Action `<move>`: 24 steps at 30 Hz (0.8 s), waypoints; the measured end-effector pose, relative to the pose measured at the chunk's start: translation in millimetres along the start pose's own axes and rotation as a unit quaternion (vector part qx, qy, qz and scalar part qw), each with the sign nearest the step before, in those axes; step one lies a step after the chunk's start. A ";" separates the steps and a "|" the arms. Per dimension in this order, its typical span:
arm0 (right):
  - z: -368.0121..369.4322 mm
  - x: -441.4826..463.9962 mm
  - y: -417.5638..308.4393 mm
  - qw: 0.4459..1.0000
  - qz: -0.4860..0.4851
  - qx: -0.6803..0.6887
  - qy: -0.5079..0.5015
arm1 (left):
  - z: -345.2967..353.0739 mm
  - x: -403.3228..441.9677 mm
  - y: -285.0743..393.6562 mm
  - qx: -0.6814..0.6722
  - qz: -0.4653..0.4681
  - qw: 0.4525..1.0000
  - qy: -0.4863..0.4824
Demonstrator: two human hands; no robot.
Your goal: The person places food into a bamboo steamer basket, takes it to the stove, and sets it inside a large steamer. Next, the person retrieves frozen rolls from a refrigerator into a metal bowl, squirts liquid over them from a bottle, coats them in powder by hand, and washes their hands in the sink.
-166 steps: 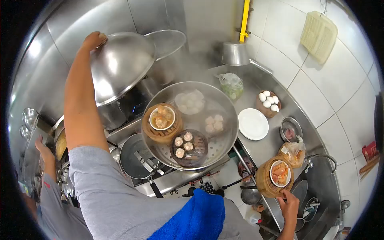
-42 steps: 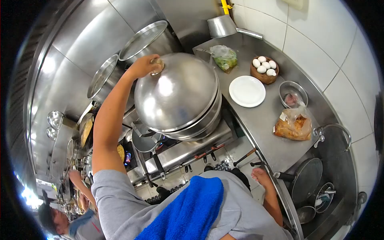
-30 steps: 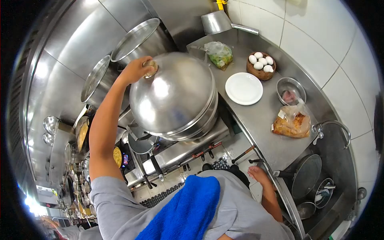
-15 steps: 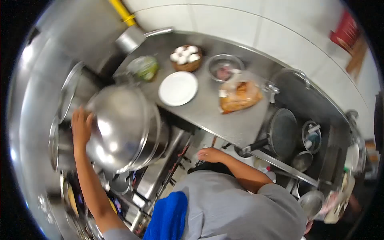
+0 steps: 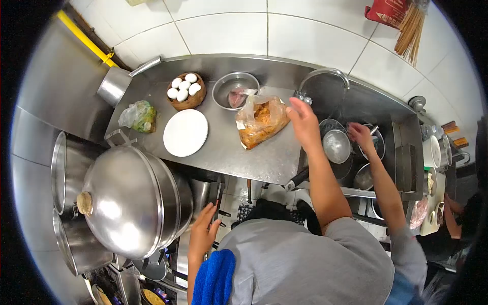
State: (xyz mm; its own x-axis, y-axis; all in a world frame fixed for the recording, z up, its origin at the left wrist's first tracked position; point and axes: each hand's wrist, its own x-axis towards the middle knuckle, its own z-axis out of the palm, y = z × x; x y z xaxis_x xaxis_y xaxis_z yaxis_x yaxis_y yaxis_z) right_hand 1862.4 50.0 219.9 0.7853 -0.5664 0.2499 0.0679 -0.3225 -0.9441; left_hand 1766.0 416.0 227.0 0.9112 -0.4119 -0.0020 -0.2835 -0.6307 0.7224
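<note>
Hazards from stove (image 5: 201, 195) to sink (image 5: 376, 104)

At left, a domed lid (image 5: 119, 203) covers a large steel pot (image 5: 178, 198); the metal is probably hot, so a careless turn could burn the nearer arm. Heaped eggs (image 5: 185, 85) fill a brown container (image 5: 188, 104) on the worktop (image 5: 229, 158), and a knock could roll one out. The person's left hand (image 5: 203, 234) is beside the stove front, fingers apart, holding nothing; swung back blindly, it might strike steel. A blue towel (image 5: 214, 277) by that arm could snag on a handle.

Further right, a clear bag (image 5: 262, 122) of orange food lies on the worktop; its thin plastic could tear or spill if pulled sharply. A black pan handle (image 5: 296, 179) juts over the front edge, where the forearm could catch it. The right hand (image 5: 306, 127) is just right of the bag, fingers and thumb apart, apparently empty; whether it touches the plastic I cannot tell. Rightmost, a co-worker's hand (image 5: 360, 134) is over the sink, close enough that arms could collide.
</note>
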 end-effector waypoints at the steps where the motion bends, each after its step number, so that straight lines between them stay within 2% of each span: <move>1: -2.5 4.2 8.1 1.000 -0.001 0.001 -0.004 | 1.1 -2.2 -3.2 0.005 0.009 1.000 -0.008; 3: -9.0 11.3 21.1 0.985 -0.059 -0.135 0.089 | 2.6 -5.7 -10.5 0.013 0.017 1.000 -0.012; 5: -9.7 11.3 25.7 0.989 -0.030 -0.114 0.086 | 5.4 -6.2 -15.3 0.000 0.015 1.000 -0.022; 7: -4.7 5.0 22.6 0.995 0.009 -0.082 0.060 | 4.4 -5.9 -13.1 -0.006 -0.008 1.000 -0.018; 8: 0.9 4.2 25.6 0.987 -0.036 -0.147 0.054 | 4.1 -6.2 -15.4 -0.004 0.003 1.000 -0.020; 9: 6.1 4.4 25.8 0.988 -0.043 -0.141 0.045 | 3.5 -6.8 -19.0 -0.001 0.011 1.000 -0.019; 11: 22.3 6.1 17.8 0.972 -0.070 -0.224 0.001 | 2.9 -11.8 -30.3 0.002 0.013 1.000 0.001; 13: 39.2 17.8 8.2 0.967 -0.112 -0.229 -0.018 | 0.4 -17.4 -34.4 -0.001 -0.001 1.000 -0.025; 15: 46.3 37.9 3.9 0.949 -0.176 -0.249 -0.085 | -2.6 -21.9 -38.1 -0.006 -0.005 1.000 -0.028; 19: 45.2 54.6 -17.1 0.965 -0.172 -0.190 -0.062 | -10.3 -31.4 -39.9 0.015 -0.016 1.000 0.001; 21: 44.3 50.1 -27.1 0.986 -0.094 -0.131 -0.043 | -12.0 -40.1 -44.4 0.010 -0.020 1.000 0.013; 24: 40.3 40.1 -7.8 0.980 -0.105 -0.161 -0.057 | -12.4 -54.4 -52.5 0.029 -0.032 0.999 0.028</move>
State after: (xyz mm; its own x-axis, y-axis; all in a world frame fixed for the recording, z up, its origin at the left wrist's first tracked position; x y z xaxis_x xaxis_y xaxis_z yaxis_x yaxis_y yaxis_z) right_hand 1918.2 60.3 228.6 0.8397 -0.3799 0.3880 0.0513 -0.6559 -0.7531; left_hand 1735.1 479.7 197.7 0.9431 -0.3325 -0.0070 -0.2392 -0.6926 0.6805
